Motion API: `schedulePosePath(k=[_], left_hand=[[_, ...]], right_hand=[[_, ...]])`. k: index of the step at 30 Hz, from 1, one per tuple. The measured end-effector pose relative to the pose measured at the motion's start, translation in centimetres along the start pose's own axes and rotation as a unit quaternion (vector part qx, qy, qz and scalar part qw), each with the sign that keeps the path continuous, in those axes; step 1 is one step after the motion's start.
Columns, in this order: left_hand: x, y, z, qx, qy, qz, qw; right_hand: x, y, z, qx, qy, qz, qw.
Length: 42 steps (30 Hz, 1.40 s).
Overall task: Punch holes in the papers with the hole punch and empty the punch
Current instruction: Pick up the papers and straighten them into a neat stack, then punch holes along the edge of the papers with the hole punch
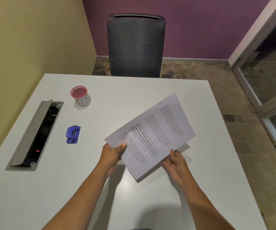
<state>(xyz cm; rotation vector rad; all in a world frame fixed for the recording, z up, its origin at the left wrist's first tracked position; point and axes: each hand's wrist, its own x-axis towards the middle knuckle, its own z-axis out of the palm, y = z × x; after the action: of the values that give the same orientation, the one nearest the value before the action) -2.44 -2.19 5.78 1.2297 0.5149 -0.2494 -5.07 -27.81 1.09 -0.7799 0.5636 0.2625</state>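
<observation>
I hold a thin stack of printed papers (152, 135) above the white table (134, 205), tilted with its far end to the right. My left hand (113, 155) pinches the stack's near left corner, thumb on top. At the near right edge my right hand (175, 161) grips the papers from below, and a lower sheet peeks out there. The small blue hole punch (73, 134) lies on the table to the left, apart from both hands.
A clear cup with a red rim (80, 97) stands behind the punch. An open grey cable hatch (34, 135) is sunk into the table at the left. A dark mesh chair (135, 45) stands beyond the far edge. A glass partition (270, 80) is at the right.
</observation>
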Motion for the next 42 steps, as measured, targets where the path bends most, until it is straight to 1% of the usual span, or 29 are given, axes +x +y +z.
schedulePosePath(k=[2,4,8,11,13,18,22,24,28,30,32,34,35,37,39,42], left_hand=[[-0.3,-0.9,0.1,-0.014,0.001,-0.023,1.0],[-0.5,-1.7,0.0,-0.033,0.005,-0.039,0.999],[-0.6,-3.0,-0.4,-0.069,0.026,-0.051,0.996],[-0.7,-3.7,-0.7,-0.082,0.033,-0.066,0.994],[-0.7,-4.0,-1.1,-0.081,0.034,-0.08,0.993],[-0.2,-4.2,-3.0,-0.034,0.038,-0.086,0.995],[1.4,-3.6,-5.3,0.019,0.069,-0.079,0.994],[2.6,-3.1,-6.6,0.04,0.094,-0.064,0.993],[5.4,-2.1,-9.7,0.117,0.175,-0.025,0.977],[6.8,-1.3,-11.3,0.163,0.219,0.004,0.962],[8.5,-0.4,-12.9,0.244,0.266,0.027,0.932],[10.2,0.6,-14.3,0.332,0.309,0.043,0.89],[11.0,1.1,-14.8,0.38,0.327,0.05,0.864],[12.2,2.0,-15.6,0.458,0.349,0.052,0.816],[13.3,2.5,-16.2,0.494,0.341,0.035,0.799],[14.7,3.1,-17.1,0.519,0.327,0.01,0.79]], right_hand=[[-0.1,0.3,0.7,0.02,-0.036,0.013,0.999],[0.1,0.4,1.3,-0.005,-0.031,0.002,1.0],[0.6,0.5,1.9,-0.095,0.043,-0.046,0.994],[0.8,0.4,2.2,-0.18,0.075,-0.068,0.978],[1.1,0.3,2.1,-0.212,0.092,-0.078,0.97],[2.0,-0.1,1.6,-0.238,0.102,-0.081,0.962],[3.1,-0.4,1.2,-0.263,0.103,-0.066,0.957],[3.6,-0.4,1.0,-0.271,0.094,-0.058,0.956],[4.5,-0.1,0.6,-0.299,0.074,-0.04,0.95],[5.0,0.2,0.5,-0.325,0.069,-0.032,0.943],[5.5,0.5,0.3,-0.347,0.067,-0.024,0.935],[5.8,0.7,0.1,-0.366,0.069,-0.019,0.928],[5.9,0.8,-0.1,-0.374,0.069,-0.017,0.925],[6.0,0.9,-0.3,-0.388,0.066,-0.011,0.919],[6.3,0.9,-0.4,-0.403,0.07,-0.005,0.913],[6.7,0.9,-0.7,-0.409,0.082,0.008,0.909]])
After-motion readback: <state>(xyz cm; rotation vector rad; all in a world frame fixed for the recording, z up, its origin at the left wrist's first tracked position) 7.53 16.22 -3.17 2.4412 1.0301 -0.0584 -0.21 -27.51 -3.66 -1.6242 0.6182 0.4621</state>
